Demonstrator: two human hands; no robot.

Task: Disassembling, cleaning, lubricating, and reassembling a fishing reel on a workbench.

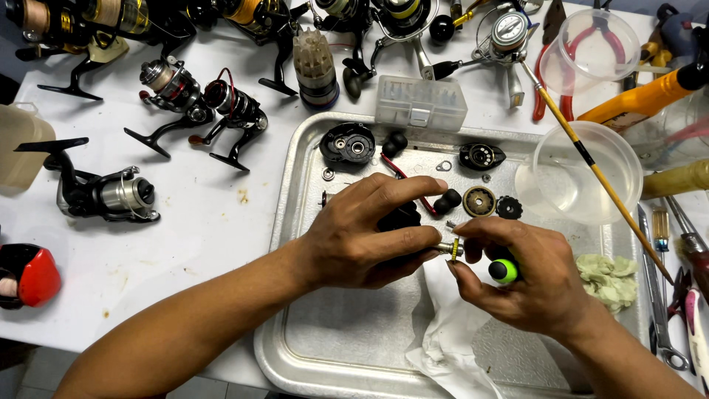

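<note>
White counter [207,222] strewn with fishing reels; clear plastic box [420,103] just behind the metal tray [295,222]. Over the tray, left hand [362,236] fingers pinch a small shaft [447,249], lying left-to-right, tip toward the right hand [528,277], whose fingers grip a green-capped tool [504,270].

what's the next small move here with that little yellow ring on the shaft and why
Probably slide the yellow ring further along the metal shaft. The left hand holds the black reel body with the shaft sticking out, and the right hand, a green-tipped tool tucked in its palm, pinches the ring at the shaft's tip over the metal tray.
</note>
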